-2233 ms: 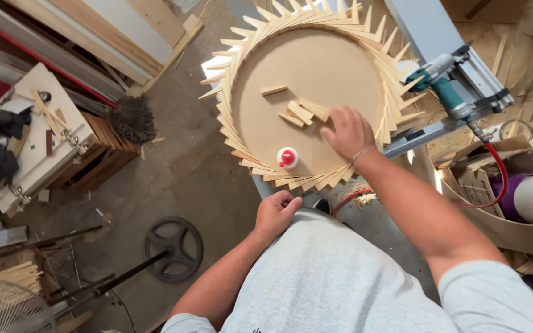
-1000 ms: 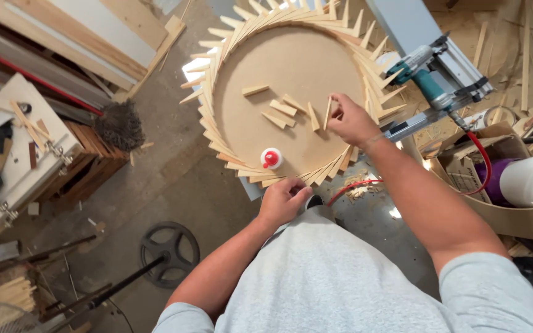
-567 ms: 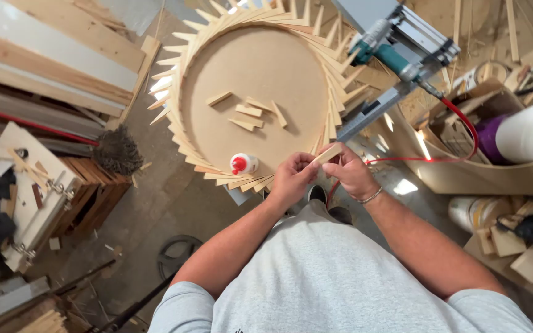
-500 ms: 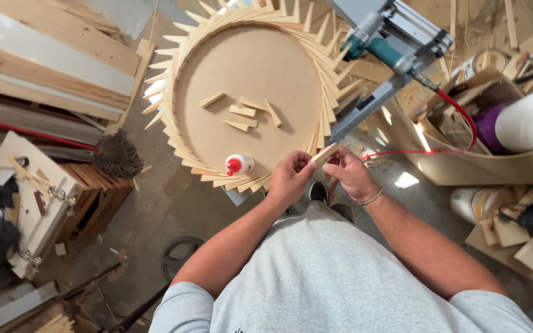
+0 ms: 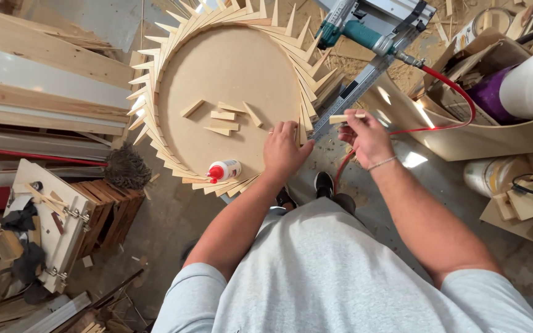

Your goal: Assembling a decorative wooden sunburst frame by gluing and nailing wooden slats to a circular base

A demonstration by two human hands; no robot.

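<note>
pale wood everywhere: from my remote seat i look down on a round fibreboard disc (image 5: pixel 229 80) whose edge carries a sunburst ring of thin wooden slats (image 5: pixel 149 117), overlapped and pointing outward like rays. the ring looks nearly closed to me; along the right edge, by the left hand (image 5: pixel 284 151), i judge a few places remain unfilled, though the hand hides part of that stretch. the left hand lies flat and spread on the disc's lower right, fingertips pressing the slats there, gripping nothing. the right hand (image 5: pixel 365 135) is off the disc to the right, thumb and fingers pinched on a short wooden strip (image 5: pixel 347 116); the two hands are close but apart. the strip is held in the air just beside the rim, roughly level, its long axis running left to right, with the free end pointing left toward the disc. five loose strips (image 5: pixel 224 117) lie in the middle of the disc as spare stock, and a glue bottle with a red cap (image 5: pixel 223 170) lies on its side near the lower rim. a teal pneumatic nailer (image 5: pixel 359 31) with a red air hose (image 5: pixel 451 92) rests above right.
</note>
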